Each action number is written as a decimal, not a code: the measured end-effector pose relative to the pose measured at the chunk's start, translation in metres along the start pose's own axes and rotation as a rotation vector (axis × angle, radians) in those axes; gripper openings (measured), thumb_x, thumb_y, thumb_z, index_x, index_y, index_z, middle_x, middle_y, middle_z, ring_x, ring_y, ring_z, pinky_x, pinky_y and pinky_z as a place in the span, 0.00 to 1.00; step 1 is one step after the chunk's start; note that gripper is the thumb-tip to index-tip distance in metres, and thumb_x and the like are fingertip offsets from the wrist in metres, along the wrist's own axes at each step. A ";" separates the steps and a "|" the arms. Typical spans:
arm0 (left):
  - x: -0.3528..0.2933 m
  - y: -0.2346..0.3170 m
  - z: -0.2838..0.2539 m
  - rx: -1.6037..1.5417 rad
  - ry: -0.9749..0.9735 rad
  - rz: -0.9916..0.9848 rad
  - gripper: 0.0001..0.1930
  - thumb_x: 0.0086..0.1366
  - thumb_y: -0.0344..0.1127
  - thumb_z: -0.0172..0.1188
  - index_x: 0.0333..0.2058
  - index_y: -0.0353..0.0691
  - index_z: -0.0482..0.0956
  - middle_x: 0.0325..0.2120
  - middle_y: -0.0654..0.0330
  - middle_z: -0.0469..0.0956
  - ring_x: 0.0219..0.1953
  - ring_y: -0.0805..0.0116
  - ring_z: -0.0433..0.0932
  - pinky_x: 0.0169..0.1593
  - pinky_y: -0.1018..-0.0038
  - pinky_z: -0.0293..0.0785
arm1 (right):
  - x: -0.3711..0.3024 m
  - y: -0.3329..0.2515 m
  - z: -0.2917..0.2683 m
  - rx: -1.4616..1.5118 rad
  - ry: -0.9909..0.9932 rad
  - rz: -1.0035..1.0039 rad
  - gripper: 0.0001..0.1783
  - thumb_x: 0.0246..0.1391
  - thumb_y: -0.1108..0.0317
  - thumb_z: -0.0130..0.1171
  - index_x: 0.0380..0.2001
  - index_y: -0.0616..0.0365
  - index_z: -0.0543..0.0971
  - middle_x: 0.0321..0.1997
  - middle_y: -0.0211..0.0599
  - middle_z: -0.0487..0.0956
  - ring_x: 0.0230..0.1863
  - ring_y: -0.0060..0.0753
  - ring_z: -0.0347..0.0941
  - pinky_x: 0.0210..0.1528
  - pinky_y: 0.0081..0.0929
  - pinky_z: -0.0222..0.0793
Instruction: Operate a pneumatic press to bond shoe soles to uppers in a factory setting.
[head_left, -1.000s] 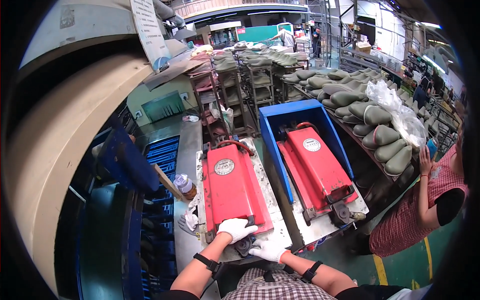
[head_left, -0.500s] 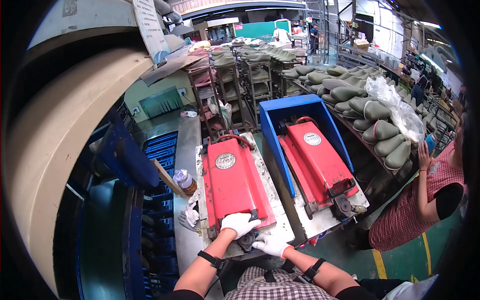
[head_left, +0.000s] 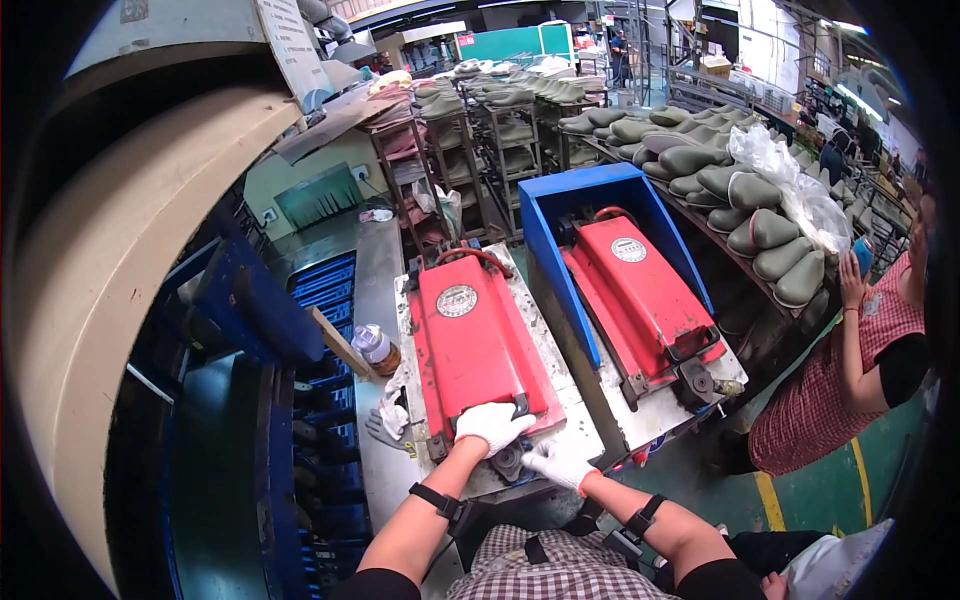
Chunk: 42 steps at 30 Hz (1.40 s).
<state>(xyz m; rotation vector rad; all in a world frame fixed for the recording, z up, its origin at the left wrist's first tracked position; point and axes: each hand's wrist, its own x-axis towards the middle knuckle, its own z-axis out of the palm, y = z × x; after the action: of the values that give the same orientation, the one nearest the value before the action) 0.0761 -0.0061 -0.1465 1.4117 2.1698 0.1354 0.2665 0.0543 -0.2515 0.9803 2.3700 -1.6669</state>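
My left hand (head_left: 490,428), in a white knit glove, is closed over the black handle (head_left: 521,405) at the near end of a red metal cover (head_left: 465,345). The cover lies flat on a worn pale machine base (head_left: 575,437), and a round label (head_left: 457,300) sits on its far half. Just below the handle is a dark round clamp fitting (head_left: 508,458). My right hand (head_left: 562,467), gloved too, is beside this fitting with its fingers apart and the fingertips close to it; contact cannot be made out.
To the right stands a second red-covered machine (head_left: 645,285) within a blue metal guard (head_left: 590,190). A bottle (head_left: 374,348), a cloth and a grey glove (head_left: 385,428) lie on the left metal ledge. Racks hold many green boots (head_left: 755,225). Another person (head_left: 800,400) stands at right.
The whole view has shifted slightly, so the machines sit a little differently in the picture. My left hand stays on the handle, and my right hand remains beside the clamp fitting.
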 end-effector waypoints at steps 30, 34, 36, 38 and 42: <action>0.000 -0.003 0.004 0.008 0.053 0.028 0.34 0.66 0.70 0.51 0.44 0.42 0.84 0.43 0.47 0.85 0.48 0.46 0.84 0.54 0.55 0.76 | -0.011 -0.013 0.002 -0.252 0.088 0.021 0.40 0.51 0.38 0.69 0.52 0.64 0.81 0.47 0.56 0.85 0.51 0.53 0.83 0.54 0.43 0.76; -0.001 -0.003 0.004 -0.005 0.034 0.025 0.34 0.67 0.70 0.51 0.43 0.42 0.85 0.43 0.47 0.86 0.47 0.46 0.84 0.53 0.55 0.77 | -0.019 -0.010 0.009 -0.438 0.240 -0.124 0.40 0.54 0.35 0.65 0.50 0.65 0.80 0.41 0.56 0.85 0.46 0.56 0.83 0.50 0.47 0.77; 0.000 -0.003 0.005 0.001 0.033 0.024 0.34 0.67 0.70 0.51 0.43 0.42 0.85 0.43 0.47 0.86 0.47 0.46 0.84 0.53 0.55 0.77 | -0.023 -0.012 0.008 -0.464 0.273 -0.168 0.36 0.55 0.37 0.65 0.47 0.64 0.81 0.39 0.55 0.85 0.44 0.56 0.83 0.49 0.48 0.77; 0.001 -0.005 0.007 -0.006 0.053 0.027 0.33 0.67 0.70 0.51 0.43 0.42 0.85 0.43 0.47 0.86 0.47 0.46 0.84 0.53 0.55 0.77 | -0.023 -0.011 0.010 -0.459 0.283 -0.192 0.35 0.56 0.38 0.65 0.46 0.63 0.80 0.39 0.55 0.85 0.44 0.55 0.83 0.48 0.48 0.77; 0.001 -0.005 0.006 -0.009 0.045 0.027 0.33 0.67 0.70 0.51 0.43 0.43 0.85 0.43 0.47 0.86 0.47 0.46 0.84 0.54 0.55 0.77 | -0.026 -0.016 0.010 -0.489 0.310 -0.215 0.30 0.57 0.40 0.65 0.41 0.60 0.80 0.36 0.53 0.84 0.43 0.55 0.83 0.47 0.48 0.76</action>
<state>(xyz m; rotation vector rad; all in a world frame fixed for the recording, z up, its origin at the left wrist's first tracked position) 0.0746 -0.0084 -0.1544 1.4460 2.1846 0.1888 0.2753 0.0303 -0.2317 0.9679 2.9676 -0.9404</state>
